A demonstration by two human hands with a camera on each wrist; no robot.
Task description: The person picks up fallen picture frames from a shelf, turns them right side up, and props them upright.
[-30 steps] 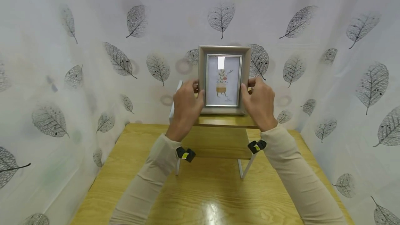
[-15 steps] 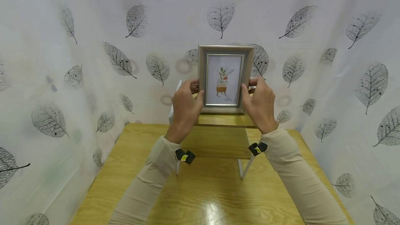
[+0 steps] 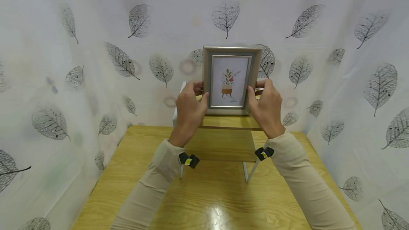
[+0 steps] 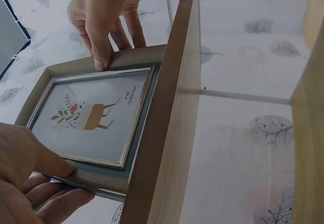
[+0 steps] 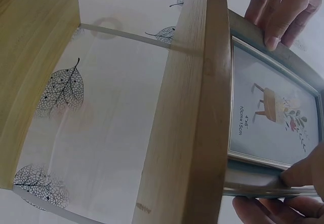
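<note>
A silver-grey picture frame [image 3: 230,81] stands upright on the top board [image 3: 228,122] of a small wooden shelf. Its print shows a plant in an orange pot on legs. My left hand [image 3: 190,107] pinches the frame's left side, thumb on the front and fingers behind. On the opposite side my right hand [image 3: 266,105] holds it the same way. Seen from the left wrist, the frame's lower edge [image 4: 109,181] meets the board. The right wrist view has my right thumb [image 5: 304,173] on the front border, with fingers curled underneath.
The shelf's lower board [image 3: 220,146] and white metal legs [image 3: 250,173] stand on a wooden table [image 3: 204,198]. A pale curtain [image 3: 185,17] with leaf prints hangs behind and on both sides. Each wrist wears a black device [image 3: 189,160].
The frame has turned a little: its right edge has shifted right and it looks wider. The bright reflection on its glass is gone. My right hand has moved slightly right, still holding it.
</note>
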